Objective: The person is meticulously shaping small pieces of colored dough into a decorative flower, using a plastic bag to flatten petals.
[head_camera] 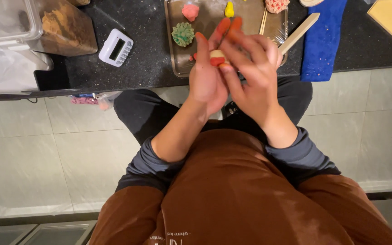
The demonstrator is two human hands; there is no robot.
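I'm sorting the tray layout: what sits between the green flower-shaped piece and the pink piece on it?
Nothing: in the head view, bare tray separates the green flower-shaped piece from the pink piece.

Head view, steeply down, close

Both forearms reach forward, left hand (207,77) and right hand (250,72) pressed together, fingers extended.

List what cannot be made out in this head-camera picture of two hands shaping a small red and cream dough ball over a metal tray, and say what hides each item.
- Small red and cream dough ball: mostly covered by the right hand and left hand.
- Rectangular metal tray: far end cut off by the top edge, near part behind the hands.
- Cream and red patterned dough piece: cropped by the top edge.
- White digital timer: display too small to read.
- Clear plastic container: cut off at the corner, contents unclear.
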